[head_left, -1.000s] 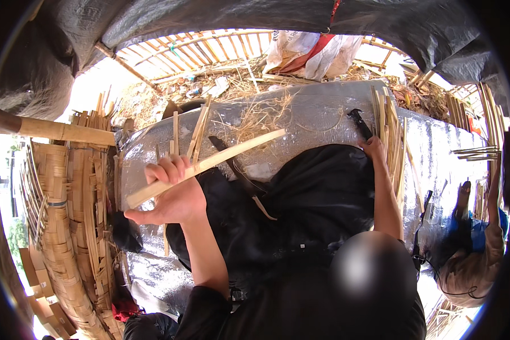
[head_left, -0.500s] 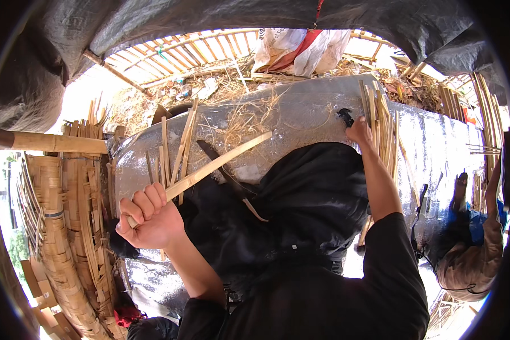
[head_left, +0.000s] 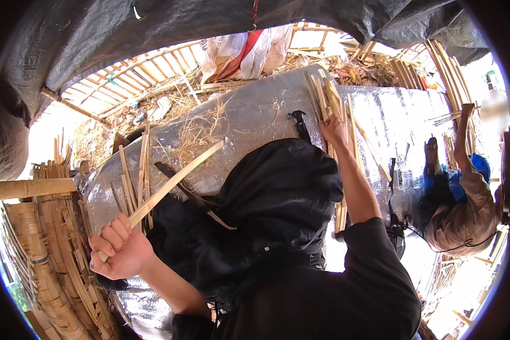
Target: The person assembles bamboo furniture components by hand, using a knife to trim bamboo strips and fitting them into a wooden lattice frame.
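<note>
My left hand [head_left: 122, 249] is closed around the lower end of a long, pale bamboo strip [head_left: 178, 180], which slants up to the right over my lap. On the right, my right hand [head_left: 334, 131] is at the left side of a bundle of bamboo strips [head_left: 348, 122], its fingers curled onto them. Just left of that hand, a black hammer-like tool [head_left: 301, 127] lies on the silvery mat [head_left: 255, 122]. A long dark blade [head_left: 178, 180] with a paler, curved end rests against the black cloth over my legs [head_left: 277, 192].
More bamboo strips [head_left: 144, 170] lean on the mat at left. Dry fibre shavings [head_left: 201, 133] are scattered ahead. Large woven bamboo rolls [head_left: 39, 255] stand at far left. Another person [head_left: 462, 209] sits at right. A dark tarp [head_left: 153, 28] hangs overhead.
My view has swung right, shifting the scene leftward. My right hand has moved off the black tool's side rightward onto the bamboo bundle. The left hand keeps its strip.
</note>
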